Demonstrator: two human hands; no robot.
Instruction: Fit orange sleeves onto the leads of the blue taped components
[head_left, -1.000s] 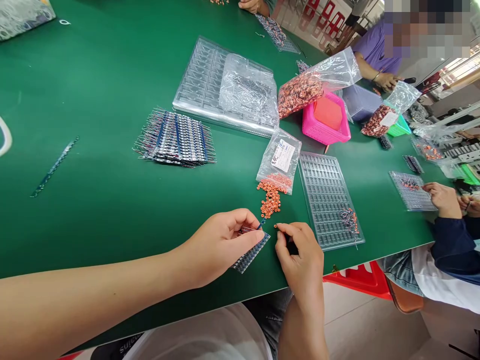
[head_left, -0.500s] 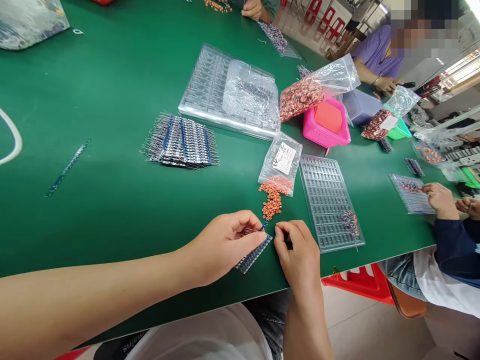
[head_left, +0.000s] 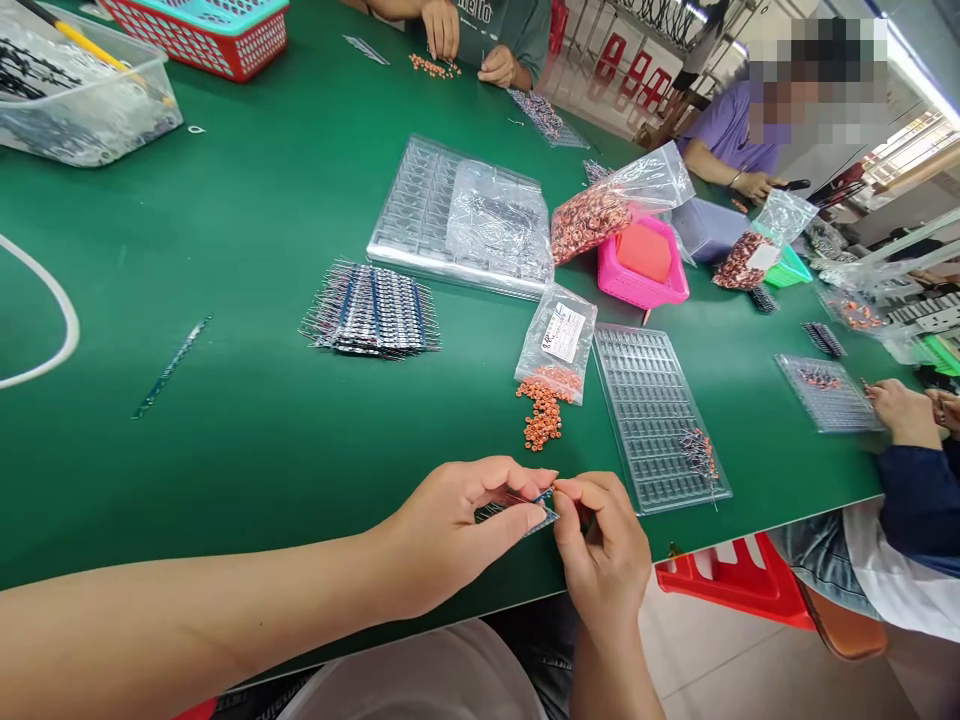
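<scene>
Left hand (head_left: 543, 494) grasped a strip (head_left: 545, 495) | right hand (head_left: 604, 550) met its end, grasp unclear | beads (head_left: 543, 418) lay near, on counter (head_left: 247, 480)

"What colour is the table (head_left: 225, 480)?"

"A deep, even green."

"And the loose rings (head_left: 541, 422)?"

"Bright orange. Those in the big bag of rings (head_left: 592, 220) look more coppery, mottled with dark."

"Does the stack of strips (head_left: 375, 312) have a pattern?"

"Blue bands crossing fine rows of black and silvery white. The held strip (head_left: 545, 494) shows blue as well."

"The slotted tray (head_left: 637, 420)?"

"Clear, with a regular grid. The bag label (head_left: 562, 332) is white with dark print."

"And the baskets?"

"The small basket (head_left: 637, 294) is hot pink; the lattice basket (head_left: 251, 50) is red, turquoise at its top."

"The nearest neighbour's sleeve (head_left: 911, 480)?"

"Navy."
</scene>
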